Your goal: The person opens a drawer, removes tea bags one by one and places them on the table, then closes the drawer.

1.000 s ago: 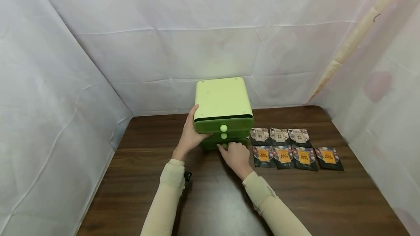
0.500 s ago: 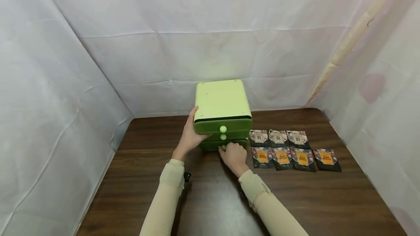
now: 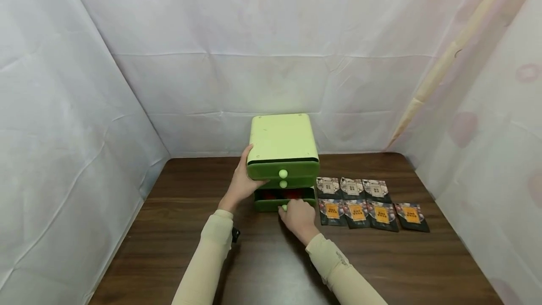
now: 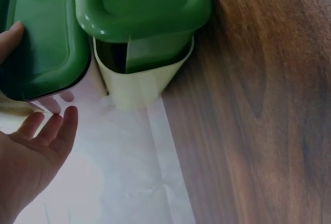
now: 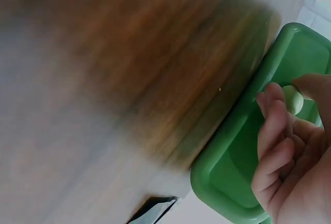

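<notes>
A pale green cabinet [image 3: 281, 138] with dark green drawers stands at the back of the table. Its bottom drawer [image 3: 266, 205] is pulled partly out, and something dark and red [image 3: 292, 194] shows inside. My right hand [image 3: 299, 218] pinches the round knob [image 5: 293, 100] of that drawer between thumb and fingers. Against the cabinet's left side rests my left hand [image 3: 243, 181]; its thumb [image 4: 10, 39] lies on a drawer front above the bottom one, its fingers [image 4: 66, 125] extended along the side wall. Both upper drawers are pushed in.
Several dark packets lie in two rows right of the cabinet: ones with pale labels [image 3: 352, 187] behind, ones with orange labels [image 3: 356, 212] in front. White sheeting [image 3: 271, 84] surrounds the wooden table [image 3: 178, 201] at the back and sides.
My right hand has drawn the bottom drawer toward me, and its inside now shows. My left hand stays on the cabinet's side. The head view has tilted slightly.
</notes>
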A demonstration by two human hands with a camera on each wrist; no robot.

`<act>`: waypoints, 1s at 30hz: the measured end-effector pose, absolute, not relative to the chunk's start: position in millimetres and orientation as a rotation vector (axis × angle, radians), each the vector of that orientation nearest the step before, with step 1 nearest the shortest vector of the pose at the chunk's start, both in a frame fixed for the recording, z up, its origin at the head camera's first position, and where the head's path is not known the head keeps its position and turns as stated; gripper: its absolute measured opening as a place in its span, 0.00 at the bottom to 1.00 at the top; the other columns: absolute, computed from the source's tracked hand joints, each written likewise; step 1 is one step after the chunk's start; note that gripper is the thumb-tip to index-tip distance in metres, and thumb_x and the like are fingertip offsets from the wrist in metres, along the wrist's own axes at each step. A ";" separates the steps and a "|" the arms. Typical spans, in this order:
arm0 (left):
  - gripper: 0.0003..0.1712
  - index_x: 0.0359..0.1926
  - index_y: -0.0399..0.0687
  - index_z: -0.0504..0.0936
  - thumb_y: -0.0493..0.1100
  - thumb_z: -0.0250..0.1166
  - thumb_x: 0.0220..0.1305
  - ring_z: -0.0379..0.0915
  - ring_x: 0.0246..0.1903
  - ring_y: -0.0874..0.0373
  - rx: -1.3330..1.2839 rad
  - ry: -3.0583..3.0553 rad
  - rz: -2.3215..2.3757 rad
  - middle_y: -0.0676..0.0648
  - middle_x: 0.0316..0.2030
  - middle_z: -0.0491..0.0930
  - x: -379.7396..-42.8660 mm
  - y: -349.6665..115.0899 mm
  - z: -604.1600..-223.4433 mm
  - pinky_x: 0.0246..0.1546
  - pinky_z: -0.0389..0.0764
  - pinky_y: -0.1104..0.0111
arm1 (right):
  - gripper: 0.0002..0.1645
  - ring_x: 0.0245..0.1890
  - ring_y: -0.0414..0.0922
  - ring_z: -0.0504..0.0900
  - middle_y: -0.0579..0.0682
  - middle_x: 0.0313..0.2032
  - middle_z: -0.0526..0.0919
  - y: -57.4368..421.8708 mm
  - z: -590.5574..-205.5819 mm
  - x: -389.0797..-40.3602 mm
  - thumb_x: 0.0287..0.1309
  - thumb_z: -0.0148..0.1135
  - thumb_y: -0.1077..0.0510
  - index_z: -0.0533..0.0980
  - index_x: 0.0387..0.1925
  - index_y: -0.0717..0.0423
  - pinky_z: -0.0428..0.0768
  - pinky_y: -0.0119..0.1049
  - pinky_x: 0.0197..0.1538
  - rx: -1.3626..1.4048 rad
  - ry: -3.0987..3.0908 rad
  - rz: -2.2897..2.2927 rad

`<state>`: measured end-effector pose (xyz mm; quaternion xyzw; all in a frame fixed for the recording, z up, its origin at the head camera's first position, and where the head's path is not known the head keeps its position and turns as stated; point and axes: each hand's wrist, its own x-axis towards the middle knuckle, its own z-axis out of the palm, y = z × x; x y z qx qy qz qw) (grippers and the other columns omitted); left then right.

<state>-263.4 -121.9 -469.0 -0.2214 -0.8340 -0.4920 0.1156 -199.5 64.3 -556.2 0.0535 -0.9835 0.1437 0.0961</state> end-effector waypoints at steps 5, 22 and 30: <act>0.65 0.71 0.73 0.40 0.48 0.76 0.41 0.65 0.55 0.48 -0.580 -2.514 -1.397 0.46 0.66 0.57 -272.1 -124.8 -485.0 0.49 0.71 0.44 | 0.37 0.02 0.40 0.58 0.40 0.03 0.51 63.9 -559.9 -189.3 0.55 0.57 0.38 0.56 0.00 0.44 0.50 0.33 0.06 0.163 -2.926 0.477; 0.65 0.71 0.76 0.40 0.52 0.76 0.40 0.63 0.57 0.51 -0.557 -2.502 -1.428 0.50 0.67 0.57 -278.6 -124.0 -504.1 0.50 0.71 0.44 | 0.37 0.02 0.37 0.54 0.37 0.04 0.43 68.8 -558.4 -145.9 0.51 0.62 0.38 0.53 0.01 0.44 0.45 0.31 0.08 0.164 -2.869 0.473; 0.65 0.71 0.75 0.41 0.54 0.76 0.39 0.62 0.58 0.51 -0.558 -2.490 -1.407 0.51 0.67 0.55 -282.3 -127.8 -497.1 0.51 0.70 0.44 | 0.38 0.02 0.37 0.53 0.37 0.04 0.44 63.7 -554.3 -138.9 0.52 0.61 0.36 0.53 0.01 0.44 0.45 0.31 0.09 0.152 -2.866 0.451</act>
